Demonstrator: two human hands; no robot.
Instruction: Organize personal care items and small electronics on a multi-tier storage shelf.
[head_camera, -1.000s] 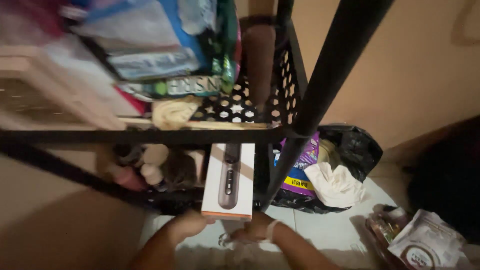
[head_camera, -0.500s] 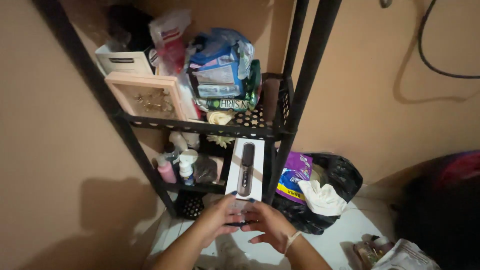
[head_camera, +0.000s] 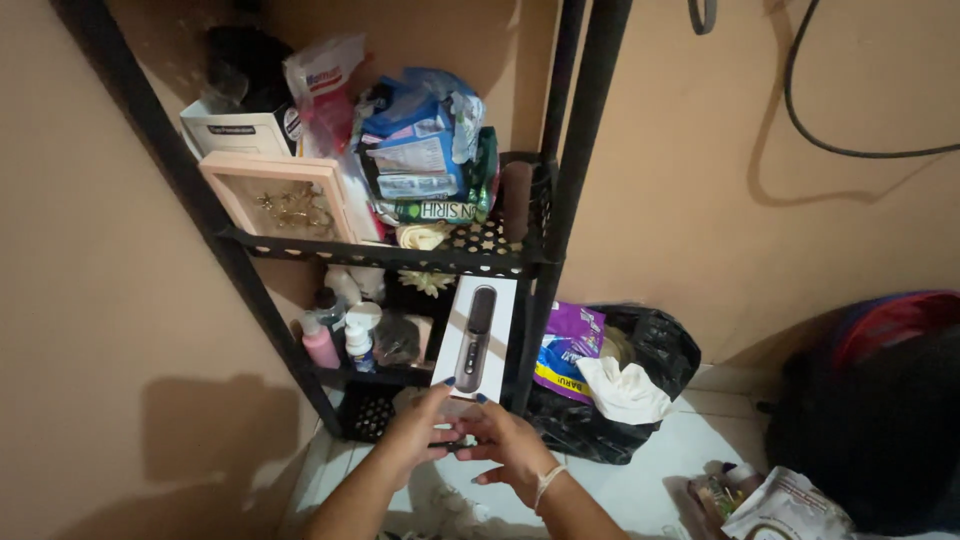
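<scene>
Both hands clasp the bottom end of a white box at lower centre: left hand curled round its left edge, right hand on the right, beside the black shelf rack; a black bag sits further right.

A box stands upright before the rack, at its right post, both hands at its bottom end. Bottles sit on the lower shelf, left of the box. A bag lies right of the rack, on the floor.
</scene>
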